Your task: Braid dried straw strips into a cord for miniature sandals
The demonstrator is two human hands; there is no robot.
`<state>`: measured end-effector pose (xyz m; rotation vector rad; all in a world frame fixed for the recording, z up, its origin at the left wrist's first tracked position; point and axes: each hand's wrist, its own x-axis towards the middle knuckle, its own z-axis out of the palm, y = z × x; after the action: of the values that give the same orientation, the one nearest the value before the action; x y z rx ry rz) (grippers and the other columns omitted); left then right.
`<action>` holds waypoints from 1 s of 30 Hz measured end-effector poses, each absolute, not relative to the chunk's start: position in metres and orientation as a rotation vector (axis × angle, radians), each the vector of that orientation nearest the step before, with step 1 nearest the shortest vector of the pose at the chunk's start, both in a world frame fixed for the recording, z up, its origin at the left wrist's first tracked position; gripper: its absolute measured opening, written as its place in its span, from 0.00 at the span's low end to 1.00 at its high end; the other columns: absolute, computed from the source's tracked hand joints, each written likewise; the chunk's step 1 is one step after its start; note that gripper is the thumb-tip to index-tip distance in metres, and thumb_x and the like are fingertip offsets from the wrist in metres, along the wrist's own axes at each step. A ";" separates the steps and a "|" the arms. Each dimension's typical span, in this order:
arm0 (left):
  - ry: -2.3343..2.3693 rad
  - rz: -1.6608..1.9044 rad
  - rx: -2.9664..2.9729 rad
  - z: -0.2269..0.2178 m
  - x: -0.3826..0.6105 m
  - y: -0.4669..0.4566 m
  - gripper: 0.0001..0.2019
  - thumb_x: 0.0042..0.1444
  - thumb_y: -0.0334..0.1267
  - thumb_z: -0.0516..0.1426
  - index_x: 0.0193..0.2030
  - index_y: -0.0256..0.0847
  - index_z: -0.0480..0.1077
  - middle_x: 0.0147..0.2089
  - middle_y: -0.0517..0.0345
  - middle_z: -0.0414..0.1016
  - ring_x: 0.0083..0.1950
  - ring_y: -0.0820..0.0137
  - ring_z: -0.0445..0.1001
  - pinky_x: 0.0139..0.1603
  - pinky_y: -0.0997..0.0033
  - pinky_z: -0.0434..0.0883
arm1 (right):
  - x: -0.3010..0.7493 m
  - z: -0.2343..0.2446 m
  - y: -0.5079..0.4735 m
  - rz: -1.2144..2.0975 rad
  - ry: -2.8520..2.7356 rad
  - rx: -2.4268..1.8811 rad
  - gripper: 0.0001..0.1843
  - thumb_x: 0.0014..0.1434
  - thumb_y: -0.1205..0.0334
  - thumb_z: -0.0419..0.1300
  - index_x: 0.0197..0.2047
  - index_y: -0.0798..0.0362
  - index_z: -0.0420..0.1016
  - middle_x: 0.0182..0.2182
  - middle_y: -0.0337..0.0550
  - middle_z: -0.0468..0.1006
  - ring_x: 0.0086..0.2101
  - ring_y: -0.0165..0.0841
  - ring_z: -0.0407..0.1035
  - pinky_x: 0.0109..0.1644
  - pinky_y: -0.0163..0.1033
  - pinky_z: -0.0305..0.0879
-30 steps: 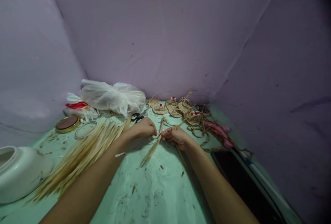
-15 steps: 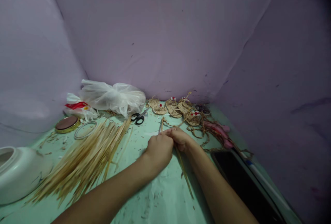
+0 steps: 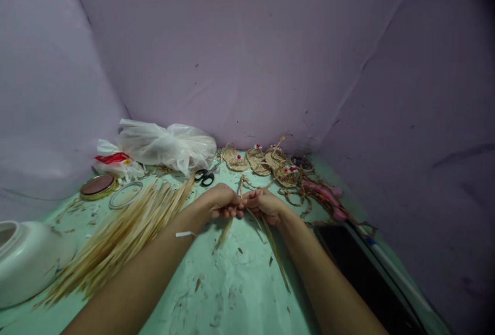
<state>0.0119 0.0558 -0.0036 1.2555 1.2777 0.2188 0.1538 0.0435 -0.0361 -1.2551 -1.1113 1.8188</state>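
Observation:
My left hand (image 3: 225, 202) and my right hand (image 3: 265, 205) meet near the middle of the table, fingertips almost touching. Both pinch a thin braid (image 3: 242, 188) of dried, straw-like strips. Its finished end runs up behind the fingers as a twisted cord that bends to the right. Loose tan strips (image 3: 276, 255) hang down below my right hand, and a shorter strip (image 3: 223, 235) trails under my left. The fingers hide the exact crossing of the strips.
Left lie a straw bundle (image 3: 127, 234), black-handled scissors (image 3: 207, 176), a wire ring (image 3: 126, 195), a round tin (image 3: 98, 186), a white jar (image 3: 34, 263) and a plastic bag (image 3: 170, 147). Woven pieces (image 3: 234, 160) with red beads stand behind; a dark phone-like slab (image 3: 363, 273) lies right.
My left hand has turned and shifted up and left, from overlapping my right hand to beside it. A strip now shows beneath it. My right hand has hardly moved.

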 end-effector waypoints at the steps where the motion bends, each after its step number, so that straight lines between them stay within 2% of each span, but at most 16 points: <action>1: 1.235 0.248 1.195 -0.008 0.014 0.056 0.05 0.44 0.31 0.50 0.23 0.31 0.65 0.21 0.54 0.69 0.14 0.82 0.58 0.14 0.81 0.50 | 0.153 -0.036 0.043 1.802 -1.121 -1.267 0.03 0.36 0.73 0.55 0.19 0.61 0.69 0.11 0.35 0.67 0.11 0.17 0.46 0.15 0.28 0.35; 7: 1.188 0.274 1.085 -0.015 0.013 0.060 0.04 0.43 0.30 0.53 0.23 0.30 0.66 0.21 0.55 0.69 0.14 0.83 0.57 0.12 0.82 0.47 | 0.152 -0.031 0.041 1.736 -1.165 -1.327 0.04 0.37 0.75 0.55 0.20 0.60 0.70 0.13 0.36 0.69 0.12 0.19 0.53 0.17 0.27 0.43; 12: 1.292 0.265 1.171 -0.018 0.012 0.061 0.04 0.41 0.31 0.53 0.23 0.32 0.67 0.13 0.65 0.58 0.11 0.83 0.52 0.13 0.81 0.44 | 0.149 -0.032 0.043 1.652 -1.240 -1.373 0.01 0.39 0.71 0.58 0.20 0.60 0.70 0.14 0.36 0.69 0.14 0.19 0.53 0.19 0.27 0.47; 16: 1.475 0.256 1.316 -0.015 0.017 0.055 0.05 0.40 0.32 0.52 0.18 0.34 0.65 0.10 0.65 0.55 0.11 0.81 0.50 0.14 0.78 0.46 | 0.143 -0.037 0.046 1.388 -1.454 -1.509 0.05 0.41 0.69 0.57 0.19 0.60 0.72 0.16 0.39 0.70 0.17 0.21 0.57 0.23 0.28 0.52; 22: 1.578 0.362 1.475 -0.014 0.023 0.050 0.06 0.33 0.28 0.53 0.12 0.36 0.58 0.08 0.65 0.52 0.12 0.80 0.49 0.15 0.77 0.46 | 0.142 -0.029 0.039 0.759 -1.911 -1.814 0.08 0.39 0.65 0.58 0.24 0.56 0.78 0.20 0.44 0.74 0.25 0.30 0.66 0.24 0.30 0.53; 30: 1.545 0.458 1.406 -0.025 0.025 0.053 0.04 0.30 0.26 0.52 0.12 0.35 0.59 0.09 0.68 0.49 0.14 0.80 0.49 0.15 0.78 0.44 | 0.140 0.002 0.024 0.524 -2.017 -2.090 0.12 0.40 0.62 0.57 0.28 0.57 0.78 0.25 0.51 0.76 0.26 0.33 0.68 0.24 0.32 0.53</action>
<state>0.0252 0.0530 -0.0247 1.4057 1.5448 0.4577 0.1405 0.0240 0.0019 -2.0904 -2.0168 0.5242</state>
